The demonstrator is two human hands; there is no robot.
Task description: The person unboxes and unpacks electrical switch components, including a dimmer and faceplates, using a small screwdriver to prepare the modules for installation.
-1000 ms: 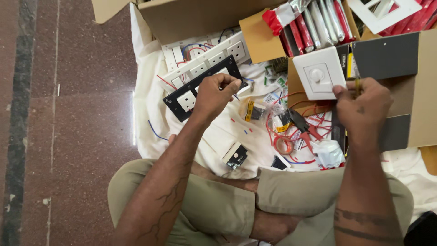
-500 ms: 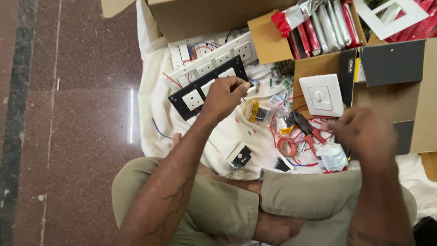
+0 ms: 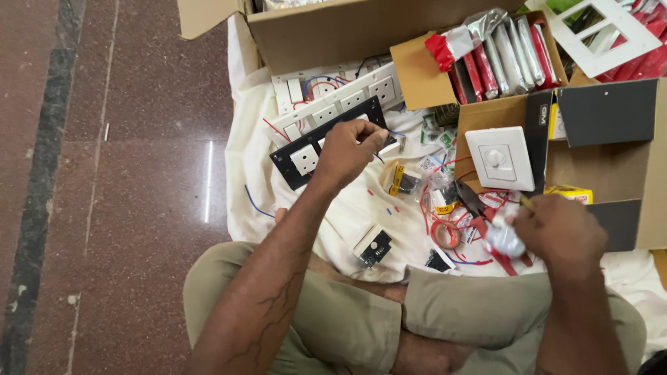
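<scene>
1. Lying on the white cloth (image 3: 264, 146) spread over the floor, a black switch plate (image 3: 306, 156) fitted with white sockets is seen just ahead of the crossed legs; its right part is covered by the left hand (image 3: 347, 151).
2. The left grip is seen clenched on the plate's right end, fingers curled down over the edge; whether a small part is pinched as well cannot be told.
3. The right hand (image 3: 559, 232) is closed around a small whitish object (image 3: 504, 242) beside red wire; a thin yellow-tipped tool (image 3: 526, 202) seems to be held too, though this is not clearly shown.
4. Risk, as judged: the plate is gripped at one end only, so it could pivot or slide on the loose cloth; the tangle of red wires (image 3: 445, 232) and small parts (image 3: 406, 179) nearby could be snagged or scattered.
5. A white dial switch (image 3: 500, 158) is propped against an open cardboard box (image 3: 611, 173); a white socket strip (image 3: 340, 94) lies just behind the black plate, touching it.
6. A small black-and-white module (image 3: 374, 244) rests near the knee, apart from both hands.
</scene>
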